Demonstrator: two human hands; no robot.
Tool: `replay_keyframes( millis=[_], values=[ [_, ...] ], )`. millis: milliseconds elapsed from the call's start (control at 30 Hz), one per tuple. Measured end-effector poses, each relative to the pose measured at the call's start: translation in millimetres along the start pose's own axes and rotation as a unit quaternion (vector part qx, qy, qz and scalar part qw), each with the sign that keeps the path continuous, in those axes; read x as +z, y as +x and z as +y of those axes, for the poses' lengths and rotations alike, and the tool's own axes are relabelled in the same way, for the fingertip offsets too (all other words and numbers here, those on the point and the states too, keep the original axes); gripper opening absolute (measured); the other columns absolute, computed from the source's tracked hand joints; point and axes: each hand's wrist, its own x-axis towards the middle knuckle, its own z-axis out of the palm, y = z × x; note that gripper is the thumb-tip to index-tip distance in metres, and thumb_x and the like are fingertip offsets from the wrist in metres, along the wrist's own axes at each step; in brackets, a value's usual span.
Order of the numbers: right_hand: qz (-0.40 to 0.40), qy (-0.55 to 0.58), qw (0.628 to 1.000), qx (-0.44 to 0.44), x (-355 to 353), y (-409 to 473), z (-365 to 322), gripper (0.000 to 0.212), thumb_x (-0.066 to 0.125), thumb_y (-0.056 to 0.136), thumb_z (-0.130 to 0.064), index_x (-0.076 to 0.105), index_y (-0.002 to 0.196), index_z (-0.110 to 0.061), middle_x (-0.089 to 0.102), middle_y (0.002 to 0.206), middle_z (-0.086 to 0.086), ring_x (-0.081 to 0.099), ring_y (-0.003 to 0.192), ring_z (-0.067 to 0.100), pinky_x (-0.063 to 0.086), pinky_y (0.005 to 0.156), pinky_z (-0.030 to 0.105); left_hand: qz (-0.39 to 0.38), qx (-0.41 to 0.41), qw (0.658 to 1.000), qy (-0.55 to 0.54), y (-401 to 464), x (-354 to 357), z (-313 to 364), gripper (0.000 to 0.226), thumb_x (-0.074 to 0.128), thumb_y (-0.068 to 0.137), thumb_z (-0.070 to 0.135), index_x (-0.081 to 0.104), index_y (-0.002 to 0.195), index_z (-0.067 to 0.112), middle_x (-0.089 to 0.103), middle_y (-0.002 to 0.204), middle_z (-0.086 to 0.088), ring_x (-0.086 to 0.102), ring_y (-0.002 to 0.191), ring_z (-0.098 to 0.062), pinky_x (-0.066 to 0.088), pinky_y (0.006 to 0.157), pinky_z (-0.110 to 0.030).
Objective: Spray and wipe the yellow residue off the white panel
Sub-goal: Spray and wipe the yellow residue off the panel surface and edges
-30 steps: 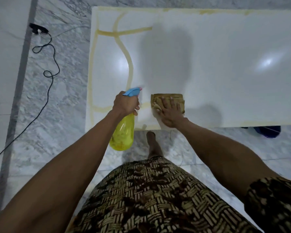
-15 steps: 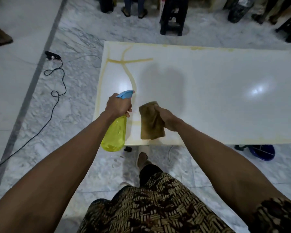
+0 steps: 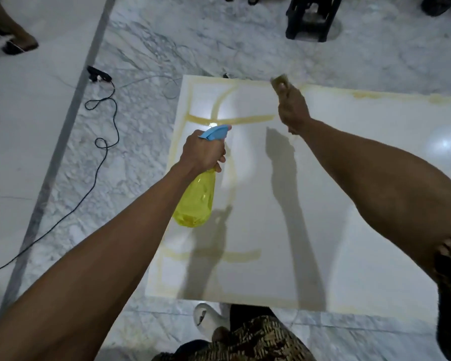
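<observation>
Several yellow residue lines [image 3: 245, 119] streak the white panel [image 3: 349, 204], which lies flat on the marble floor [image 3: 146, 48] w/ more residue along its far edge. Right hand [image 3: 293, 110] reaches to that far edge, fingers curled round a brownish cloth [image 3: 279, 80], blurred. Left hand [image 3: 202, 152] grips the yellow spray bottle [image 3: 197, 201] by its blue trigger head, over the panel's left part. Black cable [image 3: 102, 142] snakes on floor to the left.

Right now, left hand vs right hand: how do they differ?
The left hand grips the yellow spray bottle over the panel's left part; the right hand holds a brown cloth at the far edge. The left sits nearer the person, the right reaches further. Both are curled round a tool.
</observation>
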Motion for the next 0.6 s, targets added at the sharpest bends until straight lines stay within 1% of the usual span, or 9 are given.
replay_keyframes(
  millis=[33, 100, 167, 200, 267, 367, 467, 567, 600],
  values=[
    [-0.004, -0.032, 0.999, -0.011, 4.8, 32.4, 1.5, 0.059, 0.024, 0.101, -0.053, 0.052, 0.138, -0.016, 0.063, 0.131, 0.012, 0.057, 0.12, 0.03, 0.042, 0.096, 0.036, 0.005, 0.0, 1.0, -0.002, 17.5, -0.9, 5.2, 0.036, 0.053, 0.096, 0.012, 0.077, 0.12, 0.025, 0.074, 0.091, -0.018, 0.072, 0.071, -0.022, 0.057, 0.052, -0.031],
    [-0.043, -0.127, 0.991, -0.019, 19.3, 85.6, 2.5, 0.049, 0.027, 0.106, -0.04, 0.044, 0.143, -0.012, 0.055, 0.138, 0.02, 0.052, 0.125, 0.038, 0.041, 0.099, 0.041, 0.014, 0.013, 1.0, -0.009, 50.4, -2.3, 13.8, 0.038, 0.053, 0.099, 0.012, 0.076, 0.119, 0.035, 0.071, 0.087, -0.014, 0.072, 0.072, -0.021, 0.057, 0.052, -0.03],
    [-0.137, -0.237, 0.962, 0.007, 41.4, 106.5, 15.9, 0.05, 0.03, 0.107, -0.033, 0.034, 0.149, -0.006, 0.038, 0.151, 0.025, 0.037, 0.138, 0.043, 0.032, 0.111, 0.05, 0.015, 0.027, 0.999, -0.012, 69.0, -1.8, 17.4, 0.042, 0.052, 0.1, 0.012, 0.075, 0.119, 0.041, 0.068, 0.084, -0.012, 0.072, 0.072, -0.021, 0.056, 0.053, -0.03],
    [-0.182, -0.282, 0.942, 0.013, 56.3, 107.0, 28.1, 0.053, 0.031, 0.107, -0.033, 0.028, 0.154, -0.008, 0.026, 0.158, 0.023, 0.026, 0.144, 0.044, 0.025, 0.116, 0.055, 0.013, 0.027, 0.999, -0.015, 76.9, -1.4, 17.6, 0.042, 0.052, 0.1, 0.012, 0.075, 0.119, 0.042, 0.068, 0.083, -0.011, 0.072, 0.072, -0.022, 0.056, 0.054, -0.03],
    [-0.192, -0.344, 0.919, -0.011, 87.9, 91.2, 56.3, 0.058, 0.029, 0.107, -0.039, 0.015, 0.158, -0.016, 0.01, 0.165, 0.015, 0.008, 0.15, 0.044, 0.014, 0.119, 0.06, 0.014, 0.018, 0.999, -0.024, 86.7, -1.8, 15.4, 0.041, 0.051, 0.101, 0.011, 0.074, 0.117, 0.041, 0.066, 0.083, -0.012, 0.071, 0.071, -0.022, 0.055, 0.052, -0.03],
    [-0.132, -0.34, 0.93, -0.038, 111.1, 46.6, 76.9, 0.064, 0.022, 0.105, -0.047, 0.005, 0.158, -0.016, 0.005, 0.167, 0.01, 0.0, 0.152, 0.041, 0.006, 0.119, 0.06, 0.019, -0.006, 1.0, -0.013, 93.3, -2.8, 8.1, 0.04, 0.052, 0.102, 0.011, 0.075, 0.12, 0.038, 0.067, 0.081, -0.012, 0.071, 0.069, -0.022, 0.056, 0.049, -0.031],
    [-0.158, -0.328, 0.929, -0.059, 107.2, 7.4, 77.3, 0.075, 0.008, 0.095, -0.056, 0.014, 0.157, -0.016, 0.013, 0.165, 0.013, 0.006, 0.15, 0.045, 0.007, 0.117, 0.064, 0.012, -0.027, 0.999, 0.015, 87.6, -2.3, -4.2, 0.032, 0.056, 0.103, 0.018, 0.077, 0.121, 0.033, 0.067, 0.076, -0.008, 0.071, 0.066, -0.023, 0.062, 0.052, -0.039],
    [-0.168, -0.324, 0.93, -0.046, 111.4, -44.9, 86.4, 0.063, 0.016, 0.102, -0.051, 0.01, 0.158, -0.023, 0.006, 0.167, 0.009, 0.0, 0.151, 0.042, 0.004, 0.118, 0.064, 0.001, -0.029, 0.999, 0.031, 70.7, -3.5, -16.3, 0.037, 0.055, 0.103, 0.015, 0.074, 0.127, 0.035, 0.067, 0.075, -0.007, 0.072, 0.066, -0.022, 0.058, 0.052, -0.034],
    [-0.17, -0.325, 0.929, -0.045, 115.8, -64.9, 88.2, 0.064, 0.013, 0.101, -0.052, 0.01, 0.158, -0.025, 0.007, 0.167, 0.008, 0.0, 0.152, 0.041, 0.004, 0.118, 0.063, 0.002, -0.03, 0.999, 0.033, 65.4, -5.5, -20.4, 0.035, 0.055, 0.103, 0.014, 0.074, 0.127, 0.031, 0.067, 0.074, -0.007, 0.072, 0.067, -0.022, 0.058, 0.053, -0.034]
  ],
)
